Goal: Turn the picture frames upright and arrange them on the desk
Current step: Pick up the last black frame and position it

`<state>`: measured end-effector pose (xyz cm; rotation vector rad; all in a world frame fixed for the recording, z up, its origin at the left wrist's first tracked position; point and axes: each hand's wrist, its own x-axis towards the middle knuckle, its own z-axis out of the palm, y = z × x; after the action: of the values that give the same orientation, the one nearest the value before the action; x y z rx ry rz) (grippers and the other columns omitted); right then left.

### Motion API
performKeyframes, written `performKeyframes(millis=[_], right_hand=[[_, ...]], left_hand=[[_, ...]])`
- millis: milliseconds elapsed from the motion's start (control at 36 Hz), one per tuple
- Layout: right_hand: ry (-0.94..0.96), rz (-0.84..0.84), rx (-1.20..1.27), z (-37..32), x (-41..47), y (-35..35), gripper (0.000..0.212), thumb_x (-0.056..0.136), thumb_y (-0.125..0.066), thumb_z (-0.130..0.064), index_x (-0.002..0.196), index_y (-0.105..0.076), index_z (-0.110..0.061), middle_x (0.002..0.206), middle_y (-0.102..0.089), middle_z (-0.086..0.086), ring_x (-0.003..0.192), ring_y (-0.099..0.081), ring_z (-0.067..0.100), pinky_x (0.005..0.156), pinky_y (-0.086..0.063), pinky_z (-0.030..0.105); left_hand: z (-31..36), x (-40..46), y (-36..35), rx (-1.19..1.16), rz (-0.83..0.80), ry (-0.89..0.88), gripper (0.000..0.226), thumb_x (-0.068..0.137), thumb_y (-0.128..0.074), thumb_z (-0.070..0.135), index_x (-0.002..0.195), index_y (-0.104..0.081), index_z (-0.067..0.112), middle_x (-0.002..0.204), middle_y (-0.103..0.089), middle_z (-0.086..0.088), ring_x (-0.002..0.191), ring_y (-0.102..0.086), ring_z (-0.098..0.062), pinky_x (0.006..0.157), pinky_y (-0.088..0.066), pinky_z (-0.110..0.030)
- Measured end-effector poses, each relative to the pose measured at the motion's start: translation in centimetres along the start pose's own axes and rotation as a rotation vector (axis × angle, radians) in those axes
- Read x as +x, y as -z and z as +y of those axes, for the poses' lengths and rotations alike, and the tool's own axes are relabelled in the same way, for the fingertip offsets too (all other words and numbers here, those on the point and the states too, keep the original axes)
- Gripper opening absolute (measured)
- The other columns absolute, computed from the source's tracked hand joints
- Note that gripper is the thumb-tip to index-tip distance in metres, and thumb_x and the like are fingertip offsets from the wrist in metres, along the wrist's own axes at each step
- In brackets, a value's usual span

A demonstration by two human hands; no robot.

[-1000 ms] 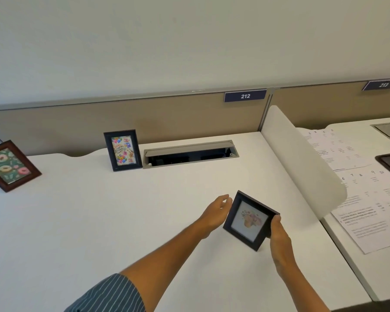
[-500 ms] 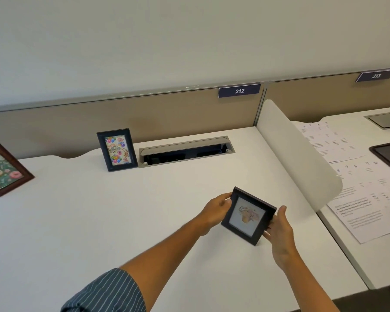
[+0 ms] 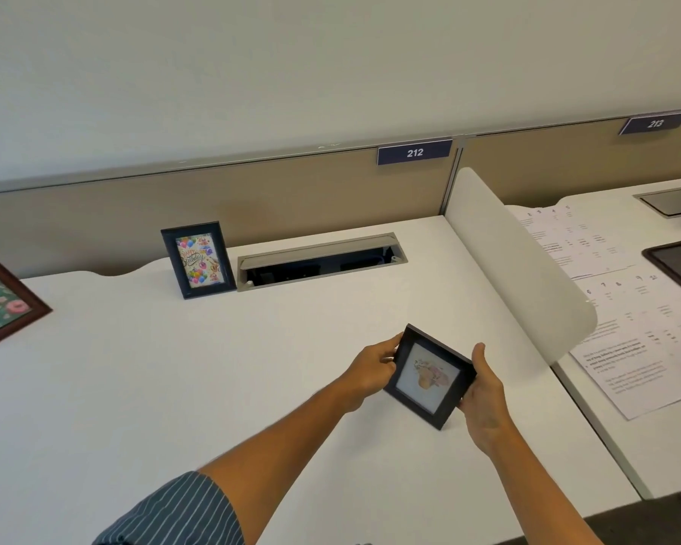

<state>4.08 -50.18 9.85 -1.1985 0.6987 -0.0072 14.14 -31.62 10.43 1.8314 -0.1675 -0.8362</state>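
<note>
Picture frames: we hold the small black frame (image 3: 429,377) tilted above the white desk (image 3: 174,367), left hand (image 3: 370,373) and right hand (image 3: 486,395) pinching opposite edges; the birthday frame (image 3: 198,259) stands upright near the partition.

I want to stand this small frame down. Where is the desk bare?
Bare: the wide desk surface between the birthday frame, doughnut frame and left hand. Tighter: by the cable tray and divider.
</note>
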Motion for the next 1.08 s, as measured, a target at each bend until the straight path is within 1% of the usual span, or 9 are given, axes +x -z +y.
performKeyframes(millis=[194, 306, 417, 639, 722, 806, 889, 1000, 1083], right_hand=[[0.013, 0.029, -0.001, -0.6, 0.9, -0.5, 0.079, 0.092, -0.051, -0.081, 0.126, -0.077, -0.015, 0.119, -0.082, 0.01, 0.12, -0.073, 0.033, 0.104, -0.053, 0.048], [0.029, 0.011, -0.02, -1.8, 2.2, -0.7, 0.073, 0.094, -0.053, -0.079, 0.122, -0.08, -0.018, 0.118, -0.083, 0.008, 0.118, -0.074, 0.03, 0.109, -0.052, 0.049], [0.051, -0.013, -0.06, -3.8, 4.3, -0.9, 0.068, 0.095, -0.055, -0.077, 0.119, -0.081, -0.019, 0.117, -0.083, 0.009, 0.116, -0.075, 0.03, 0.099, -0.055, 0.044], [0.11, -0.025, -0.131, -9.3, 10.6, -1.2, 0.055, 0.094, -0.052, -0.078, 0.1, -0.087, -0.036, 0.112, -0.084, 0.003, 0.104, -0.08, 0.02, 0.087, -0.056, 0.038], [0.131, -0.013, -0.124, -11.3, 13.5, -1.6, 0.051, 0.092, -0.053, -0.08, 0.1, -0.086, -0.041, 0.11, -0.085, -0.002, 0.099, -0.081, 0.014, 0.087, -0.056, 0.037], [0.166, 0.025, -0.099, -13.1, 16.7, -2.2, 0.039, 0.095, -0.053, -0.075, 0.09, -0.084, -0.052, 0.097, -0.085, -0.012, 0.092, -0.081, 0.005, 0.083, -0.055, 0.036], [0.152, 0.064, -0.102, -14.9, 19.8, -2.8, 0.042, 0.092, -0.057, -0.076, 0.092, -0.085, -0.046, 0.1, -0.085, -0.009, 0.094, -0.082, 0.01, 0.089, -0.056, 0.038], [0.124, 0.086, -0.101, -17.0, 24.1, -3.5, 0.059, 0.097, -0.056, -0.071, 0.129, -0.075, -0.025, 0.122, -0.081, 0.001, 0.112, -0.076, 0.021, 0.103, -0.056, 0.042], [0.117, 0.079, -0.115, -18.6, 26.5, -4.0, 0.047, 0.099, -0.054, -0.07, 0.113, -0.076, -0.031, 0.112, -0.083, -0.002, 0.109, -0.076, 0.021, 0.093, -0.057, 0.038]], left_hand=[[0.2, 0.8, 0.1, -0.024, -0.002, -0.017, 0.061, 0.107, -0.046, 0.009, 0.154, -0.041, 0.047, 0.133, -0.06, 0.014, 0.123, -0.054, -0.012, 0.072, -0.05, -0.014], [1.1, 2.0, 0.3, -0.009, 0.004, -0.035, 0.064, 0.108, -0.045, 0.007, 0.159, -0.033, 0.044, 0.139, -0.055, 0.012, 0.127, -0.05, -0.014, 0.089, -0.052, -0.029], [3.0, 3.7, 0.8, 0.027, 0.011, -0.07, 0.065, 0.108, -0.046, 0.006, 0.161, -0.029, 0.041, 0.148, -0.053, 0.005, 0.126, -0.047, -0.012, 0.101, -0.052, -0.043], [8.3, 9.5, 2.3, 0.055, 0.023, -0.135, 0.069, 0.105, -0.054, 0.006, 0.161, -0.03, 0.038, 0.15, -0.052, -0.002, 0.123, -0.046, -0.015, 0.09, -0.049, -0.036], [10.0, 12.4, 2.9, 0.045, 0.022, -0.123, 0.069, 0.105, -0.054, 0.004, 0.161, -0.031, 0.037, 0.137, -0.053, 0.004, 0.12, -0.048, -0.015, 0.08, -0.051, -0.024], [11.7, 15.1, 3.7, 0.037, 0.011, -0.107, 0.073, 0.103, -0.052, -0.002, 0.162, -0.029, 0.036, 0.137, -0.053, 0.001, 0.118, -0.051, -0.014, 0.073, -0.049, -0.017], [13.8, 18.0, 4.5, 0.031, 0.005, -0.087, 0.078, 0.1, -0.051, -0.007, 0.162, -0.031, 0.037, 0.142, -0.055, -0.002, 0.122, -0.053, -0.016, 0.085, -0.05, -0.027], [15.9, 22.2, 5.4, 0.032, 0.0, -0.052, 0.084, 0.097, -0.053, -0.012, 0.162, -0.03, 0.035, 0.145, -0.056, -0.009, 0.133, -0.052, -0.026, 0.093, -0.046, -0.036], [17.2, 25.1, 6.0, 0.022, -0.002, -0.045, 0.089, 0.092, -0.05, -0.019, 0.161, -0.033, 0.035, 0.142, -0.057, -0.009, 0.132, -0.054, -0.029, 0.093, -0.054, -0.038]])
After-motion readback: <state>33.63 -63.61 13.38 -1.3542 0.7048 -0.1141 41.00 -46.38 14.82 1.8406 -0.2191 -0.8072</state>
